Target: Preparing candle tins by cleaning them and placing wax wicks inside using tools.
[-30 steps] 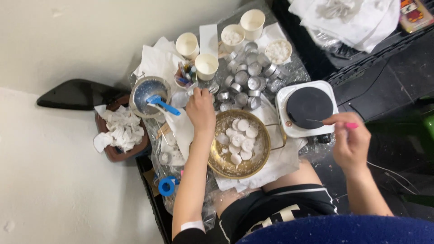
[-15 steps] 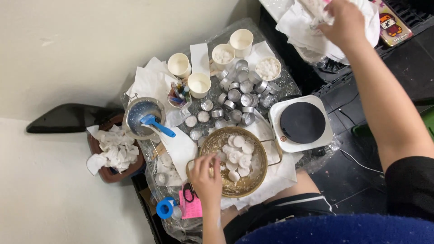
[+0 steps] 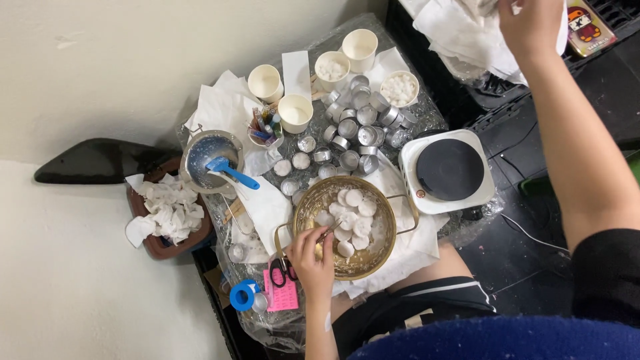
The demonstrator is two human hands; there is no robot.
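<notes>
Two bare hands are working well apart over a cluttered small table wrapped in crinkled clear plastic (image 3: 427, 113). Left hand (image 3: 312, 257) is resting at the near rim of a round, hammered brass-coloured bowl (image 3: 313, 207), its fingers curled closed around a thin metal tool whose tip is reaching in among the flat white wax discs (image 3: 353, 198); what sort of tool it is cannot be told. Those discs are lying loose in the bowl's hollow, smooth and chalky, some overlapping. Right hand (image 3: 530, 27) is stretching far up to a heap of soft, crumpled white tissue (image 3: 460, 33) on a dark rack, fingers bent into the folds; whether it is pinching any is unclear.

Just beside the bowl a square white hot plate (image 3: 417, 157) is sitting, its black disc matte and flat. Behind the bowl small shiny metal cups (image 3: 360, 123) are clustering, with cream paper cups (image 3: 265, 81) beyond them. Further left, a steel pot (image 3: 193, 143) is holding a blue brush (image 3: 230, 172), next to a brown tray (image 3: 157, 248) of wadded paper. Black-handled scissors (image 3: 283, 272) are lying on a pink pad touching the left hand.
</notes>
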